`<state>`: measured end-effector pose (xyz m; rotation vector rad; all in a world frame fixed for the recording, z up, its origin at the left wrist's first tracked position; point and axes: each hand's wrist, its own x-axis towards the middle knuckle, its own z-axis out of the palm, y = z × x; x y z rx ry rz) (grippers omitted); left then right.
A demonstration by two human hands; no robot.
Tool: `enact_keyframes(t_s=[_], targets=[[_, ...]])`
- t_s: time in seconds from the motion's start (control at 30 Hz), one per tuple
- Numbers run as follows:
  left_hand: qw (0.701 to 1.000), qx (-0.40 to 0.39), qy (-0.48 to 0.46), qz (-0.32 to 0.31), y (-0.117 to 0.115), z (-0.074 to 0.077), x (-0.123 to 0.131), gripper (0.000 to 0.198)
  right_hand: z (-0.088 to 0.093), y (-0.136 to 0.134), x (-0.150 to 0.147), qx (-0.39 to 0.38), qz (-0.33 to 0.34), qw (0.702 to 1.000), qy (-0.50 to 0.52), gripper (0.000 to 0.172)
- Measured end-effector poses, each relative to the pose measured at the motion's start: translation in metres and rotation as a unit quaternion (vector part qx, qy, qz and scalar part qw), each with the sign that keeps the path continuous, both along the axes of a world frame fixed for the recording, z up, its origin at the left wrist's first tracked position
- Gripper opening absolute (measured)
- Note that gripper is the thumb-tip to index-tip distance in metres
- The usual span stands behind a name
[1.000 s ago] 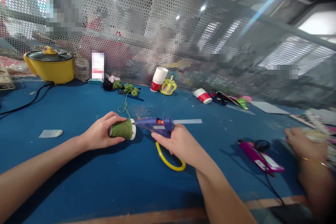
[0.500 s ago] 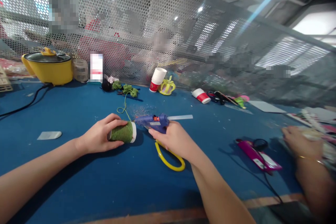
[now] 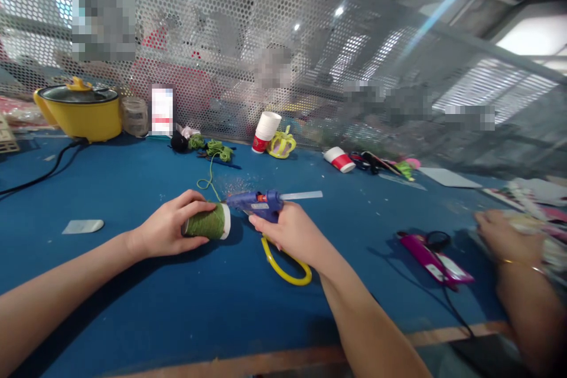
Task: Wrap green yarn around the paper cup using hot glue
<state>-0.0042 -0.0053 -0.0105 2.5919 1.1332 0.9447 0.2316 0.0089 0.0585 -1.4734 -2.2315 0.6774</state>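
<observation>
Lying on its side, a paper cup wrapped in green yarn (image 3: pixel 207 223) is gripped by my left hand (image 3: pixel 179 224), its white end facing right. My right hand (image 3: pixel 295 230) is closed on a blue hot glue gun (image 3: pixel 259 204), and a clear glue stick (image 3: pixel 303 195) sticks out of its back. The nozzle is at the cup's white end; whether it touches I cannot tell. A thin green strand (image 3: pixel 211 177) runs from the cup back to a small bundle of green yarn (image 3: pixel 219 150). Below my right hand a yellow curved loop (image 3: pixel 287 271) rests on the table.
At the back stand a yellow electric pot (image 3: pixel 82 115), a glass jar (image 3: pixel 134 117), a phone (image 3: pixel 162 111), stacked paper cups (image 3: pixel 267 129) and a yellow crown-shaped piece (image 3: pixel 282 143). A purple device with a cord (image 3: pixel 432 260) lies right, near another person's hand (image 3: pixel 507 239).
My right hand and the glue gun have shifted very slightly left. My left hand still grips the yarn-wrapped cup; the view has tilted a little.
</observation>
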Motion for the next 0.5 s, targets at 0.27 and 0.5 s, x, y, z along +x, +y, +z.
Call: enact_keyframes(t_s=[0.27, 0.5], targets=[[1.000, -0.014, -0.011, 0.007, 0.001, -0.001, 0.000, 0.046, 0.005, -0.005, 0.002, 0.001, 0.004, 1.000, -0.008, 0.021], [0.997, -0.049, -0.043, 0.036, 0.002, -0.001, 0.001, 0.047, 0.008, -0.011, 0.004, -0.001, 0.007, 1.000, 0.004, 0.020]])
